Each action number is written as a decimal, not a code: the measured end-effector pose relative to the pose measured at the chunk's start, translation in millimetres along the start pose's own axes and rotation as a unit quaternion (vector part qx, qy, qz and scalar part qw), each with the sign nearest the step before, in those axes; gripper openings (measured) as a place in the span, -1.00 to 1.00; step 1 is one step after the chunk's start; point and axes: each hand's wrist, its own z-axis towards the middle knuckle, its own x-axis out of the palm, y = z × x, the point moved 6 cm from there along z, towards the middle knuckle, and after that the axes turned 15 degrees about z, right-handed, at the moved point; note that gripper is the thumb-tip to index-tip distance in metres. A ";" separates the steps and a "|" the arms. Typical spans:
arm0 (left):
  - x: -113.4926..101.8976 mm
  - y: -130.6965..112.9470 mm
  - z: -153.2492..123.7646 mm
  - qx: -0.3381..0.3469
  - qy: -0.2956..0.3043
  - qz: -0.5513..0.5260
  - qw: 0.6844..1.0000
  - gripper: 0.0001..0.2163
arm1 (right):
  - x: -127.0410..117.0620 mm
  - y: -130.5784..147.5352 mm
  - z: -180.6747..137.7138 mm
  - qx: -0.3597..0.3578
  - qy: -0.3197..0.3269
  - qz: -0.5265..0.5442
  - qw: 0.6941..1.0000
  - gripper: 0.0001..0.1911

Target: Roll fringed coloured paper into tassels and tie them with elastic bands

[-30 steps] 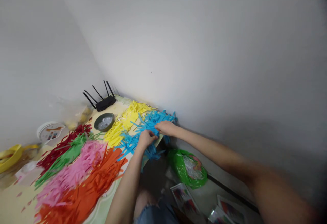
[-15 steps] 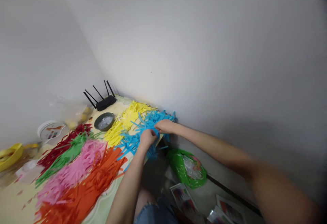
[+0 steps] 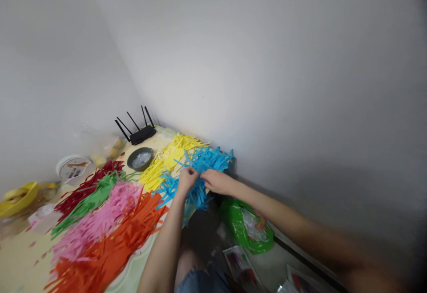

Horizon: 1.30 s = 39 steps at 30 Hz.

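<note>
Blue fringed paper (image 3: 211, 157) lies at the table's right corner, its strips spreading over the edge. Pinched together above it, the fingers of my left hand (image 3: 187, 179) are closed on the blue paper. My right hand (image 3: 216, 181) comes in from the right, its fingertips also closed on the blue paper and almost meeting the left ones. The exact bit between the fingertips is too small to make out. Yellow fringed paper (image 3: 173, 152) lies just behind, and orange fringed paper (image 3: 123, 235) is spread to the left of my left forearm.
Pink (image 3: 100, 217), green (image 3: 93, 197) and dark red fringed paper (image 3: 88, 186) lie further left. A grey bowl (image 3: 129, 161) and a black router (image 3: 143, 135) stand at the back. A green plastic bag (image 3: 233, 221) sits low on the right, against the wall.
My right hand has moved down and slightly left, and my left hand a little left and up. More blue strips now hang below the hands. The view has shifted slightly.
</note>
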 end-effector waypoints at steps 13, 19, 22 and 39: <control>-142.3 126.1 -71.5 -0.132 -0.339 -0.368 0.856 -0.75 | 38.3 -10.4 -5.7 0.060 0.021 -0.057 0.996 -0.69; -279.3 204.8 -208.4 -0.115 -0.535 -0.359 0.756 -0.80 | 42.3 -18.6 1.1 0.039 0.035 -0.057 0.997 -0.72; -311.5 218.3 -294.7 -0.104 -0.621 -0.293 0.720 -0.85 | 34.3 3.0 13.8 0.019 0.022 -0.063 0.998 -0.76; -271.3 183.8 -361.5 -0.062 -0.304 0.045 0.949 -0.87 | 86.3 398.5 66.7 -0.296 0.146 0.278 0.902 -0.86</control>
